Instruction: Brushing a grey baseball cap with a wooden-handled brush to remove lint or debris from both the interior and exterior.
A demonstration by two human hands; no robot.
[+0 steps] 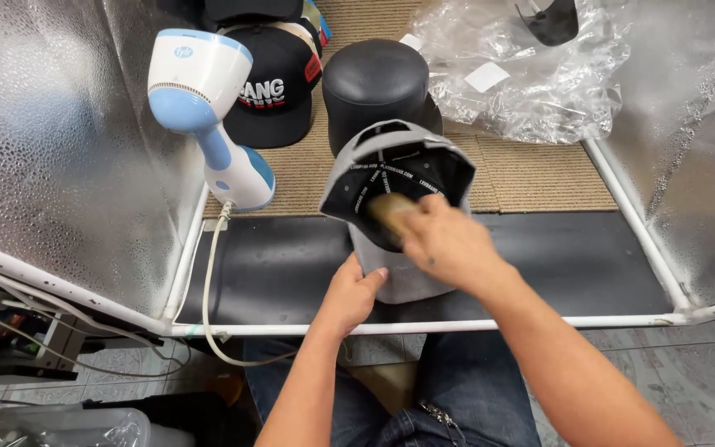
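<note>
The table (275,273) in front of the seated person is boxed in by shiny silver panels (51,149) on both sides, with a white pipe frame (424,325) running along the near edge. A black mat (589,257) covers the near half of it and a tan woven mat (531,178) the far half. At the back right lies a heap of crumpled clear plastic bags (531,74).

A black dome-shaped cap form (376,87) stands on the tan mat, and leaning just in front of it is the grey cap (391,165), turned with its dark inside facing the person and its brim hanging down over the black mat. To the left stands a white and blue handheld steamer (208,108), upright, its cord (208,281) trailing off the near edge. Behind it is a stack of black caps (275,83).

Both forearms come up from below. The right hand (448,244) reaches across from the right, wrist bent, its fingers closed around a tan, blurred object (389,211) pushed into the cap's opening; what it is I cannot tell. The left hand (353,290) sits lower, thumb up, gripping the grey brim from underneath.
</note>
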